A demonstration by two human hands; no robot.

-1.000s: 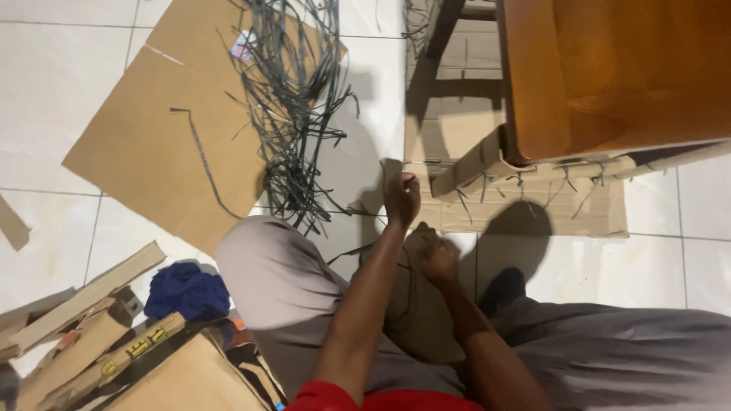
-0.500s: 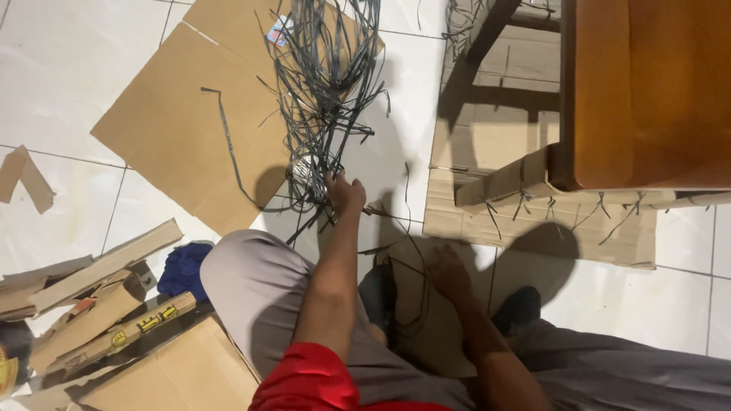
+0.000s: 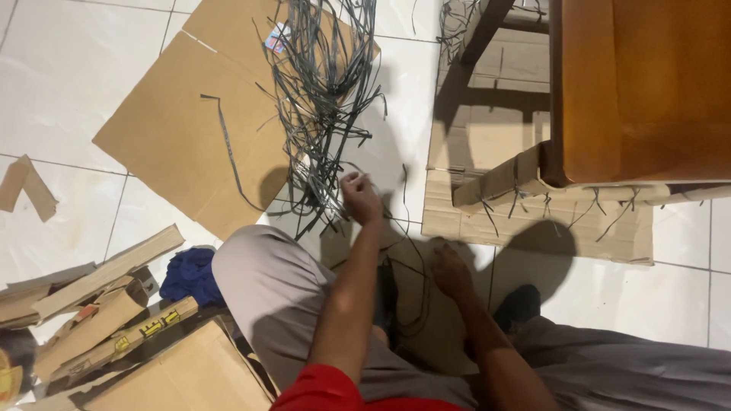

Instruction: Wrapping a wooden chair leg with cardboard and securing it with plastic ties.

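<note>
A flat cardboard sheet (image 3: 167, 137) lies at upper left. At centre the left hand (image 3: 359, 198) pinches thin dark strips from the tangled pile (image 3: 324, 84). Right of it, the right hand (image 3: 449, 270) presses, fingers curled, on brown cardboard (image 3: 415, 304).

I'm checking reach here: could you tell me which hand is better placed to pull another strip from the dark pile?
Probably the left hand: it touches the near end of the strip pile, while the right hand rests on the cardboard piece.

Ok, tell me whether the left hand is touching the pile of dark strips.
Touching. The head view shows the left hand at the near end of the pile of dark strips, its fingers closed on thin strands trailing from it.
</note>
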